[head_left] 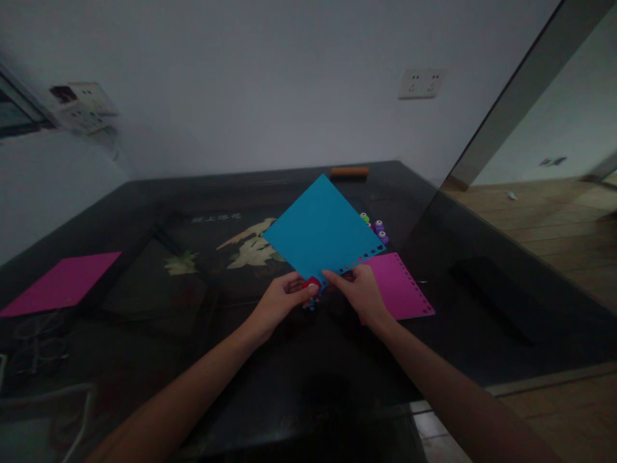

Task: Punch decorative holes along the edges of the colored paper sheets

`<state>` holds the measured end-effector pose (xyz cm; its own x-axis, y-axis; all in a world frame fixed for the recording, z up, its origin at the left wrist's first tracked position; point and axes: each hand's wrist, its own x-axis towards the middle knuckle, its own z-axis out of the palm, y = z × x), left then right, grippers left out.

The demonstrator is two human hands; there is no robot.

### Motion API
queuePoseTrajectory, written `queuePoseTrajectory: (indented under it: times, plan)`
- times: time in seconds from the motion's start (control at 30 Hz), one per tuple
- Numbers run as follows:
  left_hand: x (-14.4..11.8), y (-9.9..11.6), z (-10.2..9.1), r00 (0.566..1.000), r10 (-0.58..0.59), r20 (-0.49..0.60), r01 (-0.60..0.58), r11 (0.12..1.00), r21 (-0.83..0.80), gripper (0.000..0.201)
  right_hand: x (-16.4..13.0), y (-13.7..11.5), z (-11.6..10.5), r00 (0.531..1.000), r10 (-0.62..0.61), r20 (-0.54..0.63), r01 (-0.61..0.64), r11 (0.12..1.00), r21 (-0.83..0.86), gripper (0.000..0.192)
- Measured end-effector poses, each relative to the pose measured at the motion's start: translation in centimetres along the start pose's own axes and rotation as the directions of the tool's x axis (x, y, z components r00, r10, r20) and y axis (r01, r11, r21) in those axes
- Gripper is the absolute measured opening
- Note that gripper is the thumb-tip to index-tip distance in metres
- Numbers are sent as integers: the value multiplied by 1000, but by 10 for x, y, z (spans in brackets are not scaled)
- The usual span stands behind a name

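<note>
A blue sheet of paper [322, 225] is held up cornerwise above the dark table, a row of punched shapes along its lower right edge. My left hand [285, 297] is closed around a small red craft punch [311, 283] at the sheet's lowest corner, thumb on top. Small blue bits show just below the punch. My right hand [360, 288] pinches the sheet's punched edge between thumb and fingers. Under and beside that hand lies a pink sheet [398, 286] with punched holes down its right edge. Several small coloured punches [379, 226] stand behind the blue sheet's right corner.
Another pink sheet [65, 283] lies at the table's left. A brown roll [349, 172] rests at the back edge, and a dark flat object [494, 299] at the right. Eyeglasses [41, 341] and a white chair frame [72, 392] are at lower left. A wall stands behind.
</note>
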<state>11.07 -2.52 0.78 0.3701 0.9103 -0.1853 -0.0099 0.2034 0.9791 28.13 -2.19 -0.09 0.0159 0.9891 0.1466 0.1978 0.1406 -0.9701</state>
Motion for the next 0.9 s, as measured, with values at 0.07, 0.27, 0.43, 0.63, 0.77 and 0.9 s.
queuePoseTrajectory:
  times: [0.07, 0.27, 0.43, 0.63, 0.77, 0.9]
  plan:
    - [0, 0, 1, 1000, -3, 8, 3, 1000, -17, 40, 0, 0, 0, 1000, -1, -4, 1, 1000, -15, 22]
    - [0, -3, 0, 999, 19, 36, -18, 1000, -22, 40, 0, -1, -2, 1000, 6, -7, -7, 997, -78, 23]
    - [1, -4, 0, 999, 37, 18, -37, 999, -11, 40, 0, -2, -1, 1000, 19, -9, -20, 998, -55, 22]
    - [1, -2, 0, 999, 35, 16, -35, 999, -10, 36, -1, 0, -1, 1000, 16, -6, -16, 999, -51, 23]
    - [1, -2, 0, 1000, 31, -2, -31, 999, 27, 38, -1, 1, -1, 1000, 5, 3, -5, 997, -75, 23]
    - [1, -2, 0, 999, 38, 1, -38, 999, 21, 38, -1, 2, -1, 1000, 0, 2, 0, 998, -60, 22]
